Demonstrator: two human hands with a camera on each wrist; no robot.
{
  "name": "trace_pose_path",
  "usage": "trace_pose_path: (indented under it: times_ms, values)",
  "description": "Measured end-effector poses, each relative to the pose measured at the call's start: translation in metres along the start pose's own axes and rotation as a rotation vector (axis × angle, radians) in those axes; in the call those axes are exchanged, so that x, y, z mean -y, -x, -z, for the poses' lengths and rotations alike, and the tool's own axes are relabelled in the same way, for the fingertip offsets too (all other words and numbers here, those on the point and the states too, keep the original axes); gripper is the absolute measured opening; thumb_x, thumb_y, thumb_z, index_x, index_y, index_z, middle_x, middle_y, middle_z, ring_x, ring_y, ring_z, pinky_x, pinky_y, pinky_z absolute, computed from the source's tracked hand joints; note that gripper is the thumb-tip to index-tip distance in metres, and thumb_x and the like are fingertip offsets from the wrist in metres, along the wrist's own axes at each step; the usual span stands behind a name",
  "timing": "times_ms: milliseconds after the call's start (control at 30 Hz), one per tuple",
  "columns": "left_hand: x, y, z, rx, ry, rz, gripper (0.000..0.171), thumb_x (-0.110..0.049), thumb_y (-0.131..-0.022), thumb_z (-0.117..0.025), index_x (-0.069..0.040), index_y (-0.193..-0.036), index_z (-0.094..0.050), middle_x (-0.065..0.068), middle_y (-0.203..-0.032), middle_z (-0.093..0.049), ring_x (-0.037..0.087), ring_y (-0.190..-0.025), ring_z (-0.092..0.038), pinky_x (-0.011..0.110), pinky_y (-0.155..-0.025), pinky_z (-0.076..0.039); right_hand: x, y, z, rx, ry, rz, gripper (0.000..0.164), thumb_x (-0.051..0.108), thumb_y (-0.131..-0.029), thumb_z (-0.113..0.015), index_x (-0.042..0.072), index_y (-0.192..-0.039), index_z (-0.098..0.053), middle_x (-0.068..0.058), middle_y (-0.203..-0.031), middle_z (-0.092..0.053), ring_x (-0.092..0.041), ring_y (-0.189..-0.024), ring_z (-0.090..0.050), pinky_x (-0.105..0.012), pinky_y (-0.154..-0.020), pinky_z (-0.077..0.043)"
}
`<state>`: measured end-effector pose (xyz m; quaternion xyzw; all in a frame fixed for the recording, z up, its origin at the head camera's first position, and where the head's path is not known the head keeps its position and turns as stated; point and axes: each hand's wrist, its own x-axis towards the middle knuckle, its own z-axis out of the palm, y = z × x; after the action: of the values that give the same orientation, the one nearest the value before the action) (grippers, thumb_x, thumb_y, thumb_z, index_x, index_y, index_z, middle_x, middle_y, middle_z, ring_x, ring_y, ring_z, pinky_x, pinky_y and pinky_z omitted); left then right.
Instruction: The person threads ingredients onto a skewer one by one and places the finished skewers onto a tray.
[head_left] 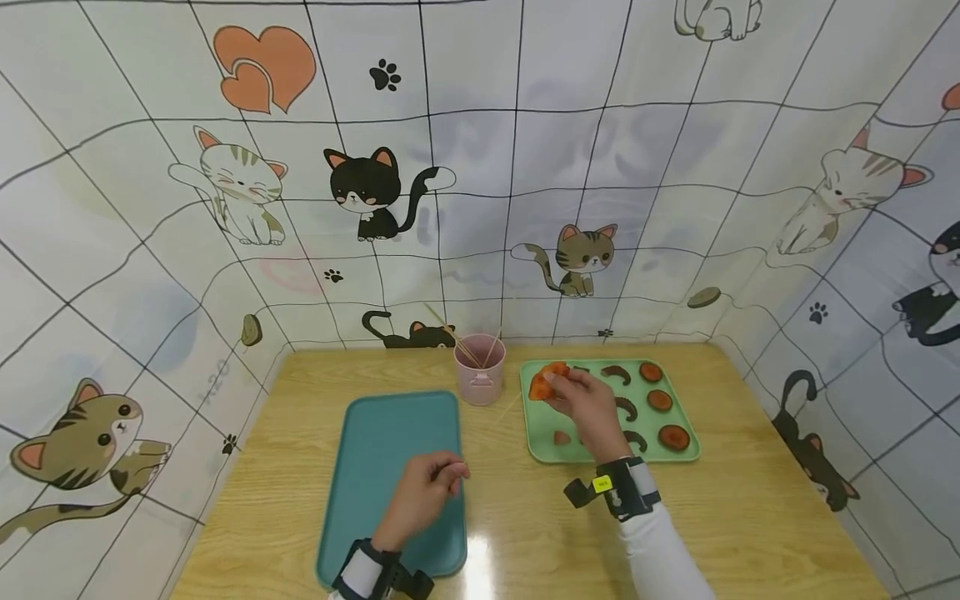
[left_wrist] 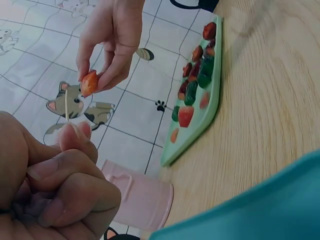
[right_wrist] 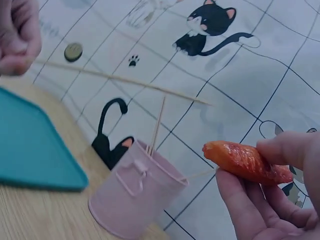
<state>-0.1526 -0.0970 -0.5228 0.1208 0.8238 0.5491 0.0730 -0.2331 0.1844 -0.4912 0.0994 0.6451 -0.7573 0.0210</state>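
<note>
**A glazed orange piece [right_wrist: 240, 159] in the right hand [head_left: 592, 408], a wooden skewer [right_wrist: 125, 80] in the left hand [head_left: 427, 492]**

The right hand pinches the piece between thumb and fingertips, leaving one end free. It is raised at the far left corner of a green tray [head_left: 538, 429]. The left hand curls its fingers, with thumb and forefinger clamped on the skewer near one end, by the right edge of a teal tray [head_left: 397, 433]. The skewer slants toward the piece — its tip is apart from it.

For good control, both grips look best kept light but firm: the piece held by its sides, the fingertips clear of the skewer's line, and the tip brought to the thick middle rather than the thin edge. The glaze may be slippery.

On the green tray lie dark curved pieces [head_left: 627, 407], reddish round slices [head_left: 660, 400] and a small pinkish piece [head_left: 562, 437]; the right hand hides others. A pink cup [head_left: 482, 387] stands between the trays on a wooden table [head_left: 540, 533]. Thin sticks [right_wrist: 156, 124] jut up from it — the likeliest snag for a hand. Behind hangs a cat-print wall covering [head_left: 480, 167].
</note>
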Motion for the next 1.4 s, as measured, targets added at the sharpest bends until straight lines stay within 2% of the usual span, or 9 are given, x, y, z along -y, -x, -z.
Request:
trace_pose_path:
  times_ms: [200, 400, 533, 800, 1033, 1200, 1400]
  values:
    - [-0.006, 0.004, -0.003, 0.027, 0.031, -0.002, 0.021, -0.015, -0.104, -0.060, -0.006, -0.090, -0.073, 0.001, -0.068, -0.059, 0.003, -0.055, -0.046, 0.020, -0.053, -0.038, 0.001, 0.002, -0.001, 0.005, -0.246, -0.090, 0.037, 0.021, -0.097, -0.074, 0.000, -0.124, -0.059, -0.005, -0.119, -0.062, -0.011, -0.102, -0.069, -0.028, -0.096, -0.056]
    - [-0.008, 0.006, -0.006, 0.042, 0.062, 0.000, 0.021, -0.018, -0.104, -0.061, -0.012, -0.087, -0.072, 0.008, -0.069, -0.060, 0.003, -0.054, -0.044, 0.020, -0.053, -0.036, -0.001, 0.006, -0.002, 0.073, -0.512, -0.178, 0.010, 0.013, -0.101, -0.066, 0.007, -0.109, -0.069, -0.003, -0.116, -0.065, -0.014, -0.107, -0.068, -0.028, -0.102, -0.053]
    - [-0.009, 0.005, -0.008, 0.050, 0.105, -0.004, 0.020, -0.017, -0.104, -0.061, -0.011, -0.089, -0.072, 0.012, -0.070, -0.061, 0.003, -0.054, -0.044, 0.020, -0.053, -0.037, -0.003, 0.008, -0.005, 0.102, -0.595, -0.206, 0.010, 0.012, -0.104, -0.062, 0.008, -0.105, -0.070, -0.004, -0.115, -0.065, -0.014, -0.110, -0.068, -0.027, -0.105, -0.050]
    - [-0.011, 0.007, -0.009, 0.045, 0.116, 0.011, 0.020, -0.016, -0.104, -0.060, -0.010, -0.089, -0.072, 0.015, -0.070, -0.061, 0.004, -0.053, -0.043, 0.020, -0.052, -0.036, -0.005, 0.011, -0.009, 0.101, -0.628, -0.216, 0.011, 0.012, -0.105, -0.060, 0.009, -0.109, -0.069, -0.004, -0.116, -0.064, -0.014, -0.112, -0.067, -0.028, -0.107, -0.049]
    - [-0.010, 0.007, -0.009, 0.037, 0.083, 0.013, 0.021, -0.015, -0.105, -0.058, -0.011, -0.090, -0.072, 0.005, -0.068, -0.059, 0.003, -0.054, -0.044, 0.019, -0.052, -0.036, -0.006, 0.012, -0.012, 0.067, -0.638, -0.223, 0.017, 0.010, -0.104, -0.060, 0.008, -0.120, -0.065, -0.006, -0.116, -0.065, -0.016, -0.112, -0.068, -0.030, -0.106, -0.050]
    - [-0.011, 0.008, -0.009, 0.028, 0.083, 0.015, 0.021, -0.012, -0.105, -0.058, -0.011, -0.090, -0.073, 0.003, -0.068, -0.059, 0.003, -0.055, -0.046, 0.019, -0.052, -0.037, -0.008, 0.011, -0.012, 0.083, -0.592, -0.213, 0.025, 0.010, -0.104, -0.060, 0.007, -0.129, -0.058, -0.006, -0.120, -0.062, -0.016, -0.113, -0.067, -0.028, -0.106, -0.050]
    - [-0.010, 0.009, -0.009, 0.025, 0.085, 0.027, 0.022, -0.010, -0.105, -0.058, -0.011, -0.089, -0.073, 0.005, -0.067, -0.060, 0.004, -0.054, -0.046, 0.019, -0.051, -0.036, -0.012, 0.012, -0.013, 0.076, -0.485, -0.146, 0.030, 0.011, -0.102, -0.063, 0.004, -0.129, -0.052, -0.005, -0.125, -0.058, -0.013, -0.112, -0.066, -0.028, -0.104, -0.052]
